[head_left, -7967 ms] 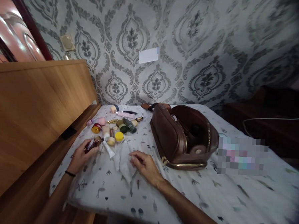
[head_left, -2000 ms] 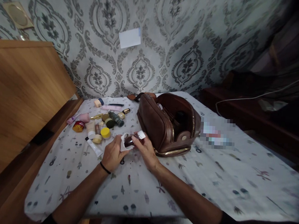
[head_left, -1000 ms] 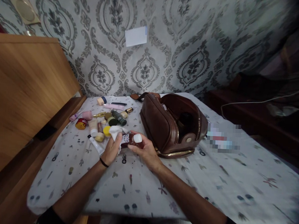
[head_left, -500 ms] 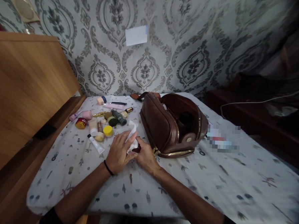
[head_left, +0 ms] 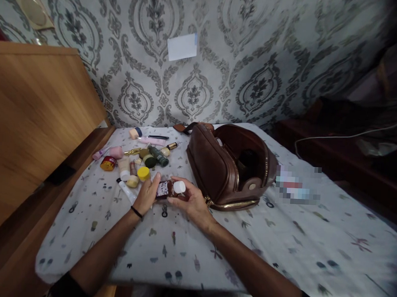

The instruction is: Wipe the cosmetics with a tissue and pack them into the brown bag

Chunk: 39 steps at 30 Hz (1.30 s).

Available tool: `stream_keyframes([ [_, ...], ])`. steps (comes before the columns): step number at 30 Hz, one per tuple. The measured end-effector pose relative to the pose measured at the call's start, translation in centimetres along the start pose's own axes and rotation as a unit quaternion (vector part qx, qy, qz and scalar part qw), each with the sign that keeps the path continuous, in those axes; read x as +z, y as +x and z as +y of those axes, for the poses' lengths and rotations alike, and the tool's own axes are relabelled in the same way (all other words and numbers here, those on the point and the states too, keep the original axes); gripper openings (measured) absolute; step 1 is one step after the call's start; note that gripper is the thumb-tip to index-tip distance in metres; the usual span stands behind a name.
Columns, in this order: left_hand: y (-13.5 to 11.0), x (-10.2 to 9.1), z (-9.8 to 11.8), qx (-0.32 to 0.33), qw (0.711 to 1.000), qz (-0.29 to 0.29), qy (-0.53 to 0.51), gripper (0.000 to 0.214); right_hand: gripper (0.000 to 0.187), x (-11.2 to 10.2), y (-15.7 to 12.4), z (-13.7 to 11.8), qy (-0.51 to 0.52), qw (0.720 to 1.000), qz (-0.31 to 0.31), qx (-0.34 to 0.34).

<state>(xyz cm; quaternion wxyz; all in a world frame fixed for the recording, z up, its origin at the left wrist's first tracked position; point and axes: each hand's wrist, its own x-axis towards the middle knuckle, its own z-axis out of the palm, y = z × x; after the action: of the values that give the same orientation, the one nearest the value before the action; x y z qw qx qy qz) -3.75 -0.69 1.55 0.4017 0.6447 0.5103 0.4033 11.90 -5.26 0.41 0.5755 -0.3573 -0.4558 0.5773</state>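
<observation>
A dark reddish-brown bottle [head_left: 170, 189] with a white cap and a printed label lies on its side between my hands, over the cloth. My left hand [head_left: 147, 193], a black band at its wrist, is closed around the bottle's base end. From the other side my right hand [head_left: 194, 203] grips it near the cap, fingers behind and thumb in front. Just right of that hand stands a brown leather toiletry bag [head_left: 214, 167], unzipped, with a dark item [head_left: 247, 162] inside. A jar with a yellow lid [head_left: 143, 174] sits behind my left hand, and a white tube [head_left: 127, 191] lies beside it.
Several cosmetics spread over the left of the patterned cloth [head_left: 173, 253], among them a red-and-gold jar [head_left: 108, 163], a dark green tube [head_left: 158, 155] and a pink tube [head_left: 151, 141]. A wooden cabinet [head_left: 40, 113] borders the left. Right of the bag is a blurred-out item [head_left: 293, 184].
The crumpled white material in my hands is out of sight. The bottle now shows plainly, its white cap toward the right. My left hand has moved left and my hands are farther apart.
</observation>
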Motion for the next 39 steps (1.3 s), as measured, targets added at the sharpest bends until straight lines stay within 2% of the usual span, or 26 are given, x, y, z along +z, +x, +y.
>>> stream_keyframes([
  [3,-0.1,0.2,0.1,0.043,0.999,0.028,0.010,0.054,0.056,0.0,0.1,0.0,-0.002,1.000,0.018,-0.012],
  [6,-0.2,0.3,0.3,0.125,0.987,0.064,0.082,0.045,0.044,-0.2,0.3,0.2,0.001,0.999,0.049,-0.016],
  [8,-0.4,0.2,0.3,0.167,0.973,0.069,0.147,0.040,0.038,-0.2,0.3,0.4,0.006,0.999,0.049,-0.006],
  [12,-0.8,-0.1,0.2,0.265,0.936,0.021,0.231,0.031,0.038,-0.4,0.3,0.6,-0.003,0.999,0.042,-0.002],
  [17,-1.1,0.0,0.4,0.372,0.886,-0.042,0.273,0.038,0.034,-0.6,0.5,0.4,-0.022,0.999,0.037,-0.031],
  [19,-1.1,0.0,0.5,0.375,0.882,-0.067,0.277,0.040,0.031,-0.7,0.5,0.4,-0.041,0.998,0.031,-0.044],
  [22,-0.9,-0.2,0.4,0.340,0.899,-0.093,0.261,0.041,0.033,-0.6,0.5,0.5,-0.046,0.997,0.039,-0.045],
  [26,-0.4,-0.7,-0.2,0.274,0.923,-0.106,0.247,0.045,0.040,-0.6,0.4,0.6,-0.028,0.998,0.047,-0.033],
  [29,-0.2,-0.7,-0.6,0.256,0.924,-0.109,0.263,0.056,0.037,-0.7,0.4,0.5,-0.035,0.997,0.054,-0.045],
  [33,-0.2,-0.6,-0.6,0.268,0.915,-0.101,0.283,0.064,0.037,-0.9,0.5,0.6,-0.042,0.997,0.048,-0.033],
  [39,-0.5,-0.4,-0.5,0.343,0.888,-0.111,0.285,0.064,0.033,-1.1,0.6,0.5,-0.066,0.996,0.045,-0.031],
])
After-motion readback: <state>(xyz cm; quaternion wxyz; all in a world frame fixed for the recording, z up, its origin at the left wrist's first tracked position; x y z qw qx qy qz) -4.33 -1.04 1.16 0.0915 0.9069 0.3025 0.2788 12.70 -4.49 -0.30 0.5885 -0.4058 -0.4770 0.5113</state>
